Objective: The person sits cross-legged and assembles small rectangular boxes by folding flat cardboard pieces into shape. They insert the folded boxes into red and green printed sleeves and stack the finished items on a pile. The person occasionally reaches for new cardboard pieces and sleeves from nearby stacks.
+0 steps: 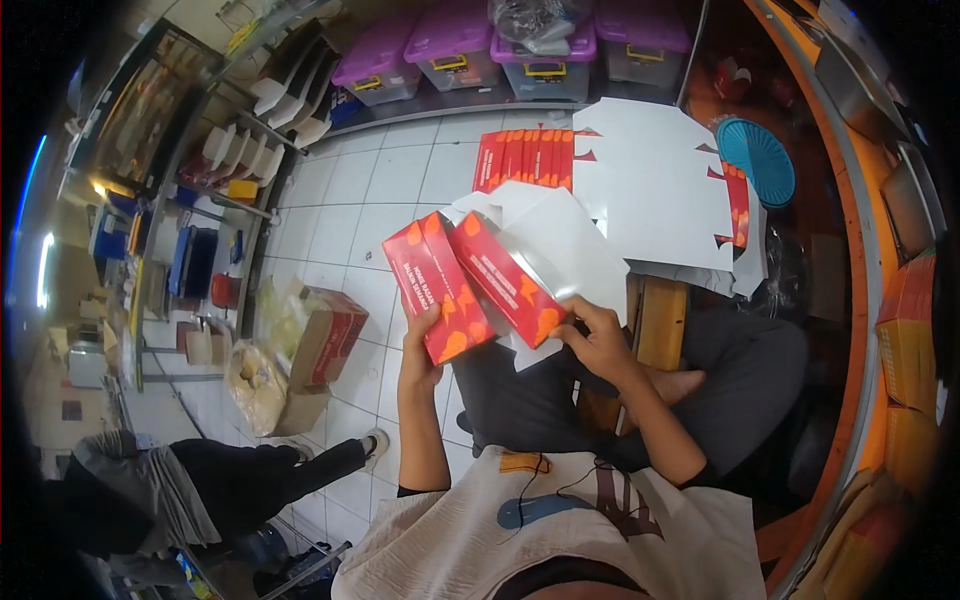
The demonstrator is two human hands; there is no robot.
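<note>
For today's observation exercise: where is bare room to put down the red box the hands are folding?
Bare white floor tiles lie between the shelf rack and the red flat stack. Crowded: white blanks ahead, the open carton by the left hand.

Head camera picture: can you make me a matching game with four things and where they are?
Things:
1. red carton
2. blue round fan
3. purple-lidded bins
4. brown cardboard box

Places:
A. on the tiled floor, left of the person's knees
B. in a row at the top of the picture
C. held in both hands
D. at the right, beside the white flat sheets

Pairs: 1-C, 2-D, 3-B, 4-A
</note>
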